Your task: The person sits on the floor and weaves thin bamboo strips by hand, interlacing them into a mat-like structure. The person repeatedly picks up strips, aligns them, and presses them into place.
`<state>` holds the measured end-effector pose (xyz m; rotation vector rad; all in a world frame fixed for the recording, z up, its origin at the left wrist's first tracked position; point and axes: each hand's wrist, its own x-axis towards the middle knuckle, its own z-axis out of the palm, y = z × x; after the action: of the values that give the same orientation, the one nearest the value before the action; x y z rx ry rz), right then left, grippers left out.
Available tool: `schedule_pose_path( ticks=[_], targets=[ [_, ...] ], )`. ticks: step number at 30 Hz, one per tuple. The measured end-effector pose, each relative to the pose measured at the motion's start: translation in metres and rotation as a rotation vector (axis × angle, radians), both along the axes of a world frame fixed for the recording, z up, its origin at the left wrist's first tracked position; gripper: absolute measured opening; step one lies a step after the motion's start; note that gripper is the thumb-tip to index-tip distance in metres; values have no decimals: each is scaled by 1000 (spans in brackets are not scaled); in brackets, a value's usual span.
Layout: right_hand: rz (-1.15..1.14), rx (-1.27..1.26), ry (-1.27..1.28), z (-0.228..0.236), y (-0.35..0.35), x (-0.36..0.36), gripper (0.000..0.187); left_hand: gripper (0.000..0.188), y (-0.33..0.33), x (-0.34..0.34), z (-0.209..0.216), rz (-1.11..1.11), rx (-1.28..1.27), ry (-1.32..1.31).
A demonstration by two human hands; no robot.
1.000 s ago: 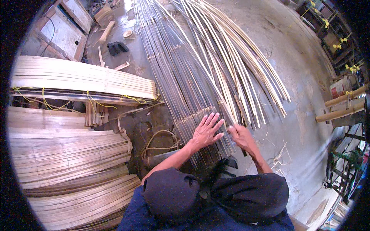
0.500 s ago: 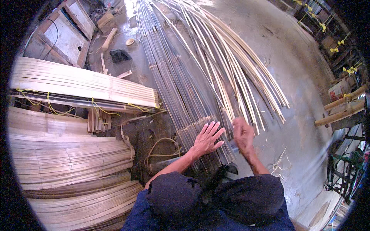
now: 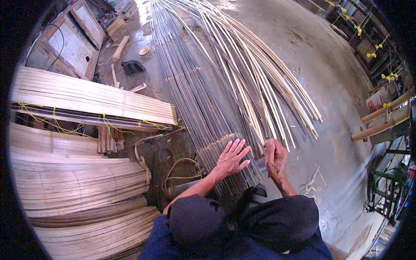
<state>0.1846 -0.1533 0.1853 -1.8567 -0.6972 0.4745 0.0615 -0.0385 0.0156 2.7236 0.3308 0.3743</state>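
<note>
My left hand (image 3: 230, 162) lies flat with fingers spread on a row of long dark bamboo strips (image 3: 203, 106), laid side by side and running away from me. Pale nodes line up across these strips just ahead of my fingers. To the right, my right hand (image 3: 275, 157) is closed, its fingers curled near the close ends of the loose strips. What it grips, if anything, is hidden. Beyond it, pale bamboo strips (image 3: 277, 71) fan out over the floor, curving to the right.
On the left lie a stack of pale flat slats (image 3: 95, 93) tied with yellow cord and rolled slat bundles (image 3: 78, 186). A looped cane strip (image 3: 184, 160) rests beside my left forearm. Wooden poles (image 3: 381, 119) jut in at the right. A small round bowl (image 3: 144, 51) sits farther off.
My right hand has moved slightly toward me and shows more sharply, still closed. My left hand stays flat on the dark strips. The view has shifted a little.
</note>
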Motion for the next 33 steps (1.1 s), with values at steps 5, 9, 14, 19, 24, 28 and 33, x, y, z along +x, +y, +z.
schedule_pose_path(
  ticks=[5, 9, 14, 19, 24, 28, 33],
  targets=[
    [128, -201, -181, -83, -35, -14, 26, 62, -4, 7, 2, -22, 10, 39],
    [144, -88, -66, -16, 1, -7, 26, 62, -1, 0, 4, -3, 43, 9],
    [128, -127, -250, -71, -19, 10, 24, 64, -4, 9, -1, -10, 20, -54],
    [119, -390, -310, -76, -24, 9, 30, 72, -3, 5, 7, 3, -8, 63],
    [129, -199, -282, -92, -25, 6, 36, 75, -3, 5, 10, 11, -49, 72],
    [90, -53, -272, -110, -29, 5, 34, 75, -3, 3, 8, 8, -49, 72],
    [162, -437, -261, -97, -22, 6, 33, 75, -3, 8, 13, 7, -48, 171]
  ],
)
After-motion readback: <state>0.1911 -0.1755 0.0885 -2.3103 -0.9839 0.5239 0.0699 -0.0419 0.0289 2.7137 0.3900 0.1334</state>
